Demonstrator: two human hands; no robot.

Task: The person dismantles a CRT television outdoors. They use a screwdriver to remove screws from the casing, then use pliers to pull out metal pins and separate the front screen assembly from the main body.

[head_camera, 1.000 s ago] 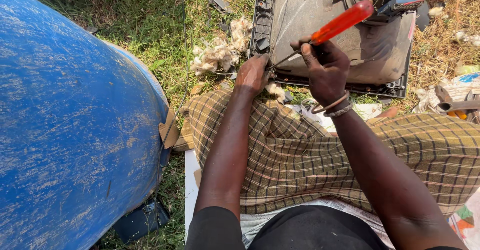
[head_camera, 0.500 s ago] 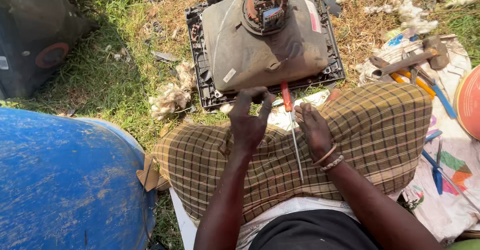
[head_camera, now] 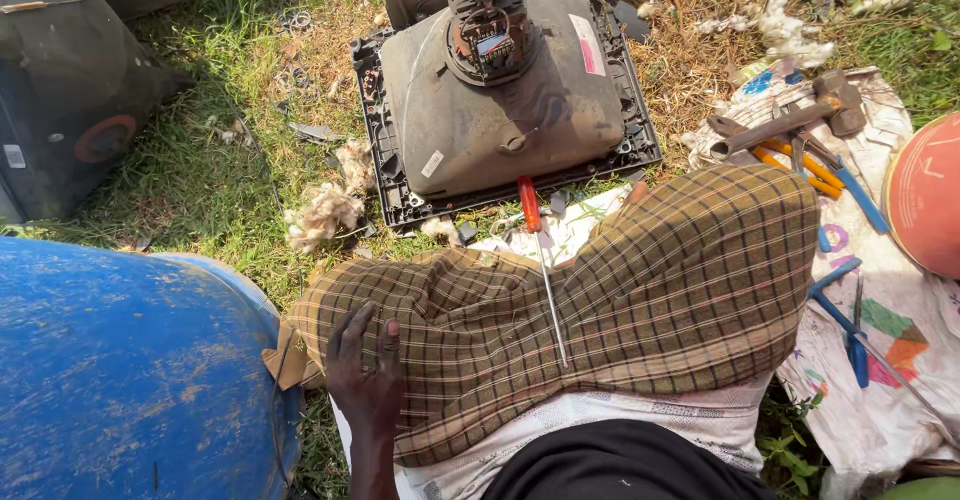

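A long screwdriver (head_camera: 541,260) with a red handle lies loose across my lap, its shaft on the checked cloth (head_camera: 640,300) and its handle toward the tube. My left hand (head_camera: 364,365) rests flat on the cloth over my left knee, fingers slightly apart, holding nothing. My right hand is out of sight. In front of me a grey picture tube (head_camera: 500,100) lies face down in its black plastic frame (head_camera: 385,175) on the grass, neck and small circuit board pointing up.
A blue drum (head_camera: 120,360) stands close at my left. A dark plastic casing (head_camera: 70,90) lies at the far left. On a printed sheet (head_camera: 900,360) to the right lie a hammer (head_camera: 790,120), pliers and blue-handled tools, beside an orange round object (head_camera: 925,195). Tufts of white stuffing (head_camera: 320,210) dot the grass.
Both hands left the screwdriver, which now lies on my lap. My left hand dropped to my left knee; my right hand went out of view. The view shifted right.
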